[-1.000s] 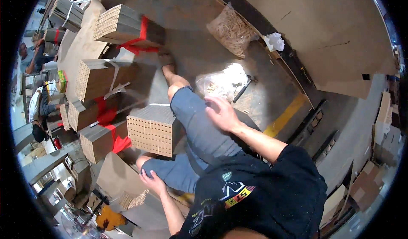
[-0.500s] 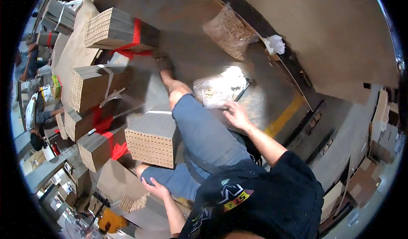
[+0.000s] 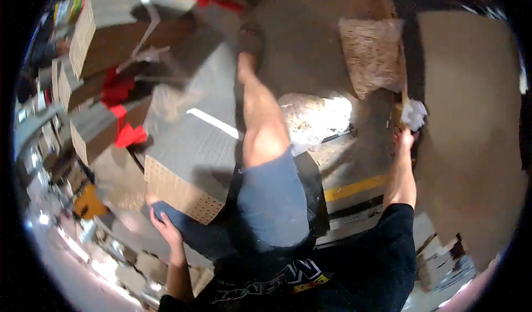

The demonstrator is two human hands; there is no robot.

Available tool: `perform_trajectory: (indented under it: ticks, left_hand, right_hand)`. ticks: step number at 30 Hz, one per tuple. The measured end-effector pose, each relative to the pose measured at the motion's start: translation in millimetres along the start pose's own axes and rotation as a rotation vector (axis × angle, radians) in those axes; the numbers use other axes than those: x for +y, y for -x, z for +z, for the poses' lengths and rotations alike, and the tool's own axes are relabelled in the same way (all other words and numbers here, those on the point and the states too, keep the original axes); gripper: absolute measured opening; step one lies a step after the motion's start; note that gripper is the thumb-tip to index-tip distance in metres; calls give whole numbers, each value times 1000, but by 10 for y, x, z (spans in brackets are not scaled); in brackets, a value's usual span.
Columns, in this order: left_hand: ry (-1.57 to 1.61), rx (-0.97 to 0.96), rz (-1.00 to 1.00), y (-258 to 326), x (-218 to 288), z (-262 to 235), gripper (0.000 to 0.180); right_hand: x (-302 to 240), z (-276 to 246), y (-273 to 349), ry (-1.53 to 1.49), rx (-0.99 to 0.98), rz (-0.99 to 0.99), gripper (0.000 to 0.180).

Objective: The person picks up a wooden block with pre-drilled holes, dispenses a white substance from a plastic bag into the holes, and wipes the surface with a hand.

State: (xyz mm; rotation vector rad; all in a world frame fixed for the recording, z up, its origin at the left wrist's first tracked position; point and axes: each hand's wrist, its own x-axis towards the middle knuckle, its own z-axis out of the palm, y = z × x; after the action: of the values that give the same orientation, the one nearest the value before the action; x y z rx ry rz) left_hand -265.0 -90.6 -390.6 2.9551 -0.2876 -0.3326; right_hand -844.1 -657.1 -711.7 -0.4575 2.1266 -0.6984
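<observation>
My right hand (image 3: 405, 138) is stretched far out to the right, at the lower edge of a crumpled white plastic bag (image 3: 414, 116). Its fingers are blurred, so whether they grip anything is unclear. My left hand (image 3: 167, 229) rests by my left knee with its fingers apart and nothing in it. Between my legs and the piles stands a stack of grey boards (image 3: 205, 146) with rows of holes in the pale end faces and a white strap across the top. A brightly lit clear bag of small light-brown pieces (image 3: 305, 118) lies just right of my bent knee.
A larger clear bag of small wooden pieces (image 3: 370, 57) lies farther off on the floor. A big brown panel (image 3: 471, 129) fills the right side. More board stacks (image 3: 130, 40) with red wrapping (image 3: 130, 134) stand at left. A yellow line (image 3: 354, 188) crosses the floor.
My right hand has left the lit clear bag and reached right to the white plastic bag. The view has turned and shifted. My left hand stays by my knee.
</observation>
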Motion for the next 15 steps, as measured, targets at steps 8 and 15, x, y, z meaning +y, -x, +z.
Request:
perform_trajectory:
  ticks: [8,15]
  left_hand:
    - [-26,-27,-47,-194,436,68,49]
    - [-74,-6,-72,-161,348,70,48]
  right_hand:
    - [-171,-72,-601,109,-252,288,39]
    - [579,318,107,225,-62,-369,36]
